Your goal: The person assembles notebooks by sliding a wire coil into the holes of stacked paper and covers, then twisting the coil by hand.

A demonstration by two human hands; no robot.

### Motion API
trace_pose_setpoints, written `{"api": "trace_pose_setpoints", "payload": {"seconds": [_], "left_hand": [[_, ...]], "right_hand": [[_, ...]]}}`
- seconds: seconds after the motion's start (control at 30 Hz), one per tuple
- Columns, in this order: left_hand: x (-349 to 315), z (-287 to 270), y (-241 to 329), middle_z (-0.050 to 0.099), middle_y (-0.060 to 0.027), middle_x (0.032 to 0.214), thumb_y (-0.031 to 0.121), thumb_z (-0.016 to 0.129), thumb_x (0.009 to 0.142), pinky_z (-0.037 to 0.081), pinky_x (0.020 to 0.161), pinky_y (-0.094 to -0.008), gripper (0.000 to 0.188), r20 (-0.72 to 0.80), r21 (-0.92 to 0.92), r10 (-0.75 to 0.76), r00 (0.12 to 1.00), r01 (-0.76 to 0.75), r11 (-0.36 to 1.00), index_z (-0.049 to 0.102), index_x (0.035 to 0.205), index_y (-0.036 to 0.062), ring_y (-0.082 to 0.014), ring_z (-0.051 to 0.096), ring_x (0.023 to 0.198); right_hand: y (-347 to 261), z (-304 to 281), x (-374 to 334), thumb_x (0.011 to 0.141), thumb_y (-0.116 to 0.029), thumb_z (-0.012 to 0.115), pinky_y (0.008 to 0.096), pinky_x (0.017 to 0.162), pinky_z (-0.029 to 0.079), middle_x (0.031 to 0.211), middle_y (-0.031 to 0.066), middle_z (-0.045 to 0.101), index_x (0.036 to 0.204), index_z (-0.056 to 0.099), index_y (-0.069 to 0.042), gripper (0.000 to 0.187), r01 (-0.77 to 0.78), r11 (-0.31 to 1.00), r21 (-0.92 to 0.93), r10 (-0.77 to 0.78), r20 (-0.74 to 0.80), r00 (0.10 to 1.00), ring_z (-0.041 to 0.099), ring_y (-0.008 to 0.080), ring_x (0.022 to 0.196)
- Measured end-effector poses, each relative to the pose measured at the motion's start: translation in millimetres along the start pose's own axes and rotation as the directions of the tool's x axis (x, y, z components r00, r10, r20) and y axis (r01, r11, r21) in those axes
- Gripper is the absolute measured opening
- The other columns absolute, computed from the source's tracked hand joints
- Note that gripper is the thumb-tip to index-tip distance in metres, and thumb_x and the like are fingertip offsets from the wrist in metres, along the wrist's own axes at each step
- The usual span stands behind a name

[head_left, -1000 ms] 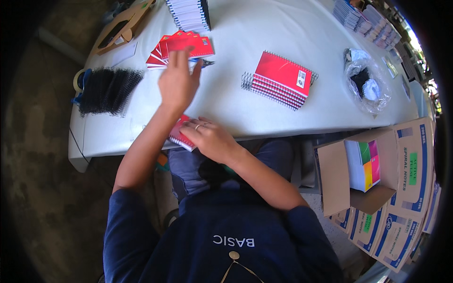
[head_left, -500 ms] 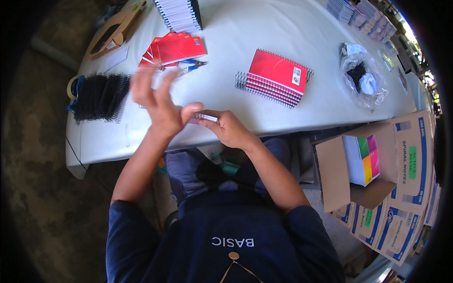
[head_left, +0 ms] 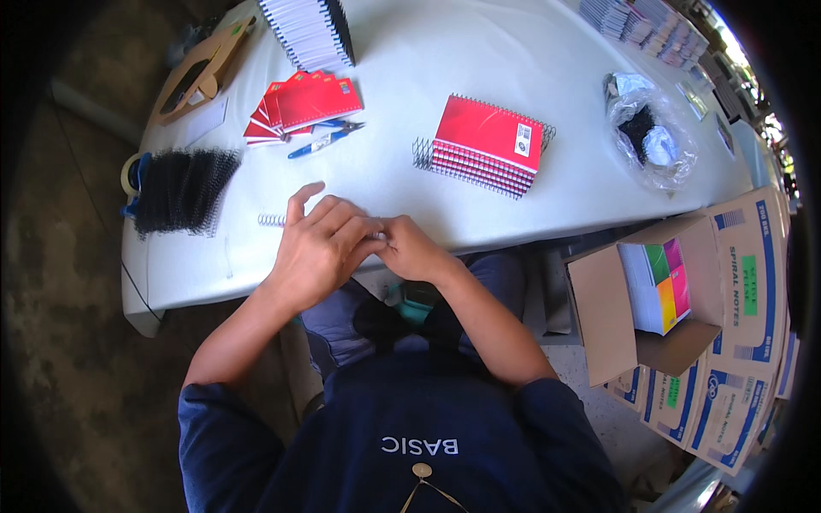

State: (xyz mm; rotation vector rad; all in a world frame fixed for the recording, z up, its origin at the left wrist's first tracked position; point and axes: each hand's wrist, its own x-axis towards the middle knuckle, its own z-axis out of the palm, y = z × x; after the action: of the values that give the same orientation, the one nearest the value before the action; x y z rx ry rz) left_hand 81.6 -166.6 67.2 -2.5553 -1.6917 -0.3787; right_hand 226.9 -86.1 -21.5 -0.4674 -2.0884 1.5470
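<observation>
My left hand and my right hand meet at the table's front edge, over my lap. A small spiral notebook is almost wholly hidden between them; only a pale bit shows at the fingertips. My right fingers are closed on its end. My left fingers curl over it, the index finger raised. A length of spiral wire sticks out left of my left hand. Beyond lie blue-handled cutting pliers and a fan of red notebooks. Ahead to the right stands a stack of red spiral notebooks.
Black spiral wires lie at the left beside a tape roll. A tall notebook stack and a cardboard piece stand farther back. A plastic bag sits at right. An open carton holds colourful notebooks.
My left hand has come down from its raised, open pose and closed over the notebook beside my right hand. The pliers now show fully, and the wire end is visible.
</observation>
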Motion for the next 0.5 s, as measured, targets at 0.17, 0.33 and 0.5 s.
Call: {"api": "trace_pose_setpoints", "payload": {"seconds": [0.17, 0.33, 0.5], "left_hand": [[19, -15, 16, 0.059, 0.0, 0.088, 0.02, 0.072, 0.07, 0.034, 0.086, -0.038, 0.028, -0.1, -0.04, -0.114, 0.988, 0.111, 0.993, 0.064, 0.096, 0.0124, -0.0178, 0.055, 0.09], [15, -14, 10, 0.06, -0.001, 0.083, 0.021, 0.074, 0.067, 0.034, 0.084, -0.0368, 0.026, -0.117, -0.002, -0.006, 0.993, 0.005, 1.0, 0.066, 0.089, 0.0119, -0.0179, 0.057, 0.087], [20, -22, 15, 0.061, -0.0008, 0.082, 0.022, 0.074, 0.065, 0.035, 0.083, -0.0366, 0.025, 0.019, 0.092, -0.04, 0.999, 0.038, 0.995, 0.066, 0.087, 0.0127, -0.0196, 0.058, 0.085]], "right_hand": [[0, 6, 4, 0.083, -0.009, 0.056, 0.0359, 0.071, 0.047, 0.085, 0.0234, 0.063, 0.1, 0.059, 0.003, 0.021, 0.101, 0.981, 0.163, -0.088, -0.082, 0.993, 0.063, 0.0338, 0.08], [-10, -6, 4, 0.086, -0.014, 0.055, 0.0366, 0.072, 0.047, 0.083, 0.0227, 0.063, 0.105, 0.058, 0.002, 0.025, -0.106, 0.994, -0.013, 0.106, 0.06, 0.993, 0.063, 0.0328, 0.08], [-27, -11, -2, 0.087, -0.015, 0.054, 0.0365, 0.074, 0.047, 0.086, 0.0224, 0.063, 0.109, 0.057, 0.0, 0.027, -0.174, 0.984, -0.038, 0.177, 0.108, 0.978, 0.063, 0.0318, 0.083]]}}
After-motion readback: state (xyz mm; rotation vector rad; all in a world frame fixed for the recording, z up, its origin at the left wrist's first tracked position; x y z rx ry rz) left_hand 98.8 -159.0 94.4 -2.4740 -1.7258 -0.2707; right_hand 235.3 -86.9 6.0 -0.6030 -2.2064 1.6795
